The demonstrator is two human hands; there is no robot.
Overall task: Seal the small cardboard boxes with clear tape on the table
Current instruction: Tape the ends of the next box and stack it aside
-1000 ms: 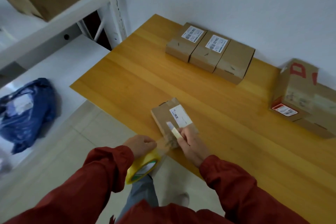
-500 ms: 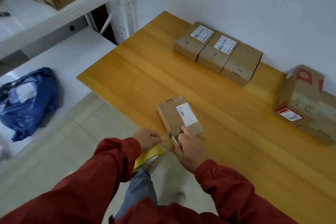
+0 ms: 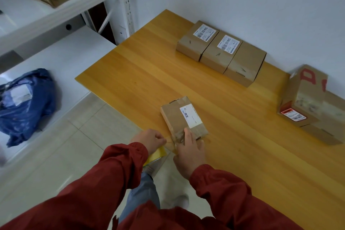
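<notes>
A small cardboard box with a white label lies near the front edge of the wooden table. My right hand rests on its near end, the thumb pressing clear tape onto the cardboard. My left hand, just off the table edge, grips a tape roll with a yellow core. A short stretch of clear tape runs from the roll to the box. Most of the roll is hidden under my left wrist and sleeve.
Three small boxes stand in a row against the back wall. Larger worn boxes with red print sit at the table's right. A white shelf rack stands left, with a blue bag on its lower shelf.
My right thumb has slid down the box's near end, pressing the tape flat. My left hand has drawn the roll closer to the table edge. The head camera has shifted.
</notes>
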